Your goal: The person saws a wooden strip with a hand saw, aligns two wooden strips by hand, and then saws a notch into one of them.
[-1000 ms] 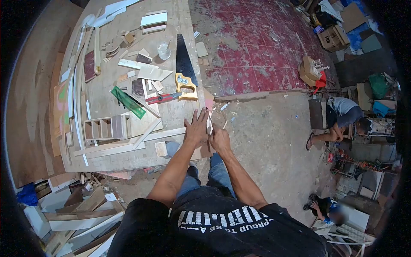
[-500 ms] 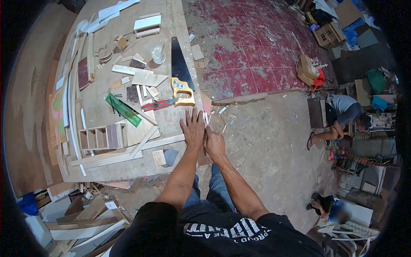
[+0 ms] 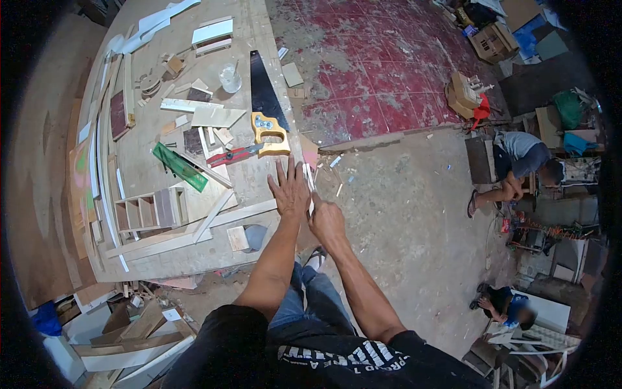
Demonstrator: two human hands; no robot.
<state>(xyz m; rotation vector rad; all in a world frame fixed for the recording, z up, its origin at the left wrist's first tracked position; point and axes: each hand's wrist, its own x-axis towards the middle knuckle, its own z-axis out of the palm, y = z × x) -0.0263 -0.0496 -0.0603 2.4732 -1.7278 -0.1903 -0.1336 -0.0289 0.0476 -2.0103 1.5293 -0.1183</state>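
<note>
My left hand (image 3: 289, 189) lies flat at the right edge of the worktable (image 3: 188, 259), fingers spread. Just beside it, my right hand (image 3: 326, 222) is closed in a fist at the edge. What it grips is mostly hidden; a slim piece seems to stick out of it. A narrow white strip (image 3: 308, 174) lies along the edge by the left fingertips. Beyond the left hand rests a handsaw (image 3: 271, 135) with a yellow handle and dark blade. Red-handled pliers (image 3: 228, 157) lie against the saw handle.
On the table are a small compartmented wooden box (image 3: 150, 211), a green plastic piece (image 3: 180, 167), a glass jar (image 3: 230, 79) and several wood offcuts. A seated person (image 3: 518, 155) is at the right, another person (image 3: 508, 310) lower right. Scrap boards (image 3: 133, 347) lie lower left.
The view has shifted slightly, moving the table items a little left. Both hands stay at the table edge, the right a little lower. A foot now shows below.
</note>
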